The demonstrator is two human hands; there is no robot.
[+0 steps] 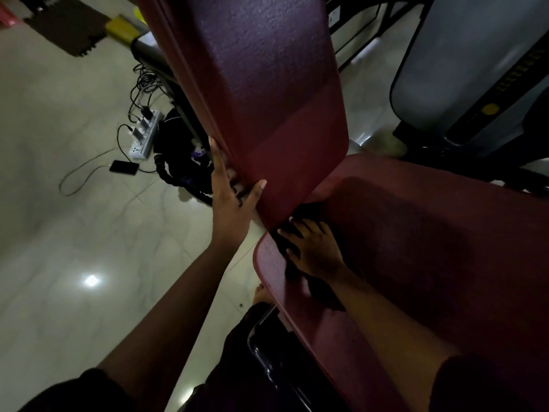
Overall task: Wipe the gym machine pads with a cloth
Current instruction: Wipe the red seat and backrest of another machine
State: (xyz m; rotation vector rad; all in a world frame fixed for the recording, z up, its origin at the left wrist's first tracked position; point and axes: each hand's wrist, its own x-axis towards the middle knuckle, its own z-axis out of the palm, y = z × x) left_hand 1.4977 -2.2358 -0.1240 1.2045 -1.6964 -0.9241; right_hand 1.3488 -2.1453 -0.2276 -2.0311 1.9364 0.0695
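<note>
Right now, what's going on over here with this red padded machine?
A person is wiping down a maroon gym machine. Their left hand grips the side edge of the upright back pad, thumb on its front face, as if to steady it. Their right hand presses a dark cloth flat on the seat pad, close to where it meets the back pad. Beyond, a power strip and a phone lie on the tiled floor.
</note>
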